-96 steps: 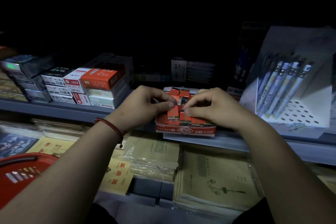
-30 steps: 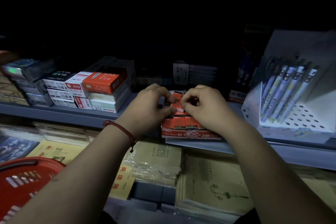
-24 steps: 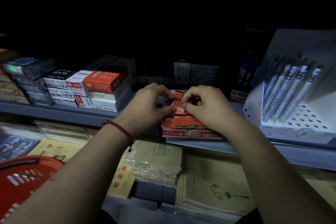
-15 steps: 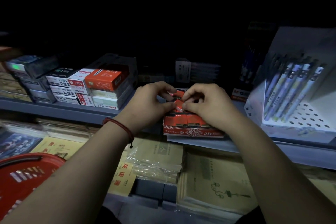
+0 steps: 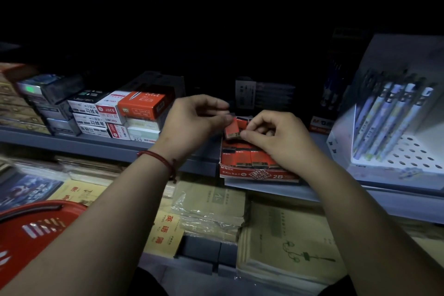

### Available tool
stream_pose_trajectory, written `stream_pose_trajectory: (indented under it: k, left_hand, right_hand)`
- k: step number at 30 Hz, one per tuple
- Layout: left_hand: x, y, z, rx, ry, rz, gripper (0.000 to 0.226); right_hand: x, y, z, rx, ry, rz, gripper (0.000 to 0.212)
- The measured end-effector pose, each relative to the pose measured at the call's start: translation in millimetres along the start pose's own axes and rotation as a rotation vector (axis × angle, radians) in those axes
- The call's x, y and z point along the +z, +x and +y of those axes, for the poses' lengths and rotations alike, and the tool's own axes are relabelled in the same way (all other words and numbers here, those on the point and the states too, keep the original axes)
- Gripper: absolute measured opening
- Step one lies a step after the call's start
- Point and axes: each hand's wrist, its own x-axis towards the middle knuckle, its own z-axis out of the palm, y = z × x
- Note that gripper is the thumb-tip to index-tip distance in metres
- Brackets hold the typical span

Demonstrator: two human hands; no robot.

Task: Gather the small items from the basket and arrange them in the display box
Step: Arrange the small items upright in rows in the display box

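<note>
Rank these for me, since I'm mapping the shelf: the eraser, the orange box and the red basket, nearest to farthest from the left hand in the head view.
1. eraser: at the fingertips of the left hand, touching them.
2. orange box: on the shelf, just left of the hand.
3. red basket: low in the left corner.

The display box was printed cardboard. Below it lay matt brown paper notebooks and crinkled clear film; lower left, a glossy red plastic basket.
</note>
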Motion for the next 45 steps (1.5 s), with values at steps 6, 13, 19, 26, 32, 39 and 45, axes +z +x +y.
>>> stream_pose_trajectory:
  k: [6,13,19,26,32,39,45]
  left_hand:
    - [-11,-3,1,-0.061,0.045,-0.126,0.023]
    - [-13,-5,-1,-0.071,0.062,-0.211,0.024]
    - [-18,-3,-9,-0.053,0.181,-0.289,0.024]
    - [-20,-4,-8,-0.029,0.239,-0.322,0.017]
    - [-13,-1,-12,0.038,0.285,-0.255,0.014]
    - [3,14,-21,0.263,0.582,-0.174,0.031]
    - [6,20,-25,0.269,0.617,-0.237,0.028]
  right_hand:
    - [0,-1,2,0.007,-0.018,0.003,0.016]
    - [3,1,3,-0.001,-0.039,0.002,0.018]
    - [1,-1,4,0.004,-0.038,-0.018,0.019]
    - [-2,-2,-1,0.013,-0.057,0.039,0.012]
    - [-13,5,5,0.052,-0.115,0.157,0.015]
    - [-11,7,13,0.029,-0.215,0.059,0.028]
    - [-14,8,17,0.027,-0.206,-0.011,0.022]
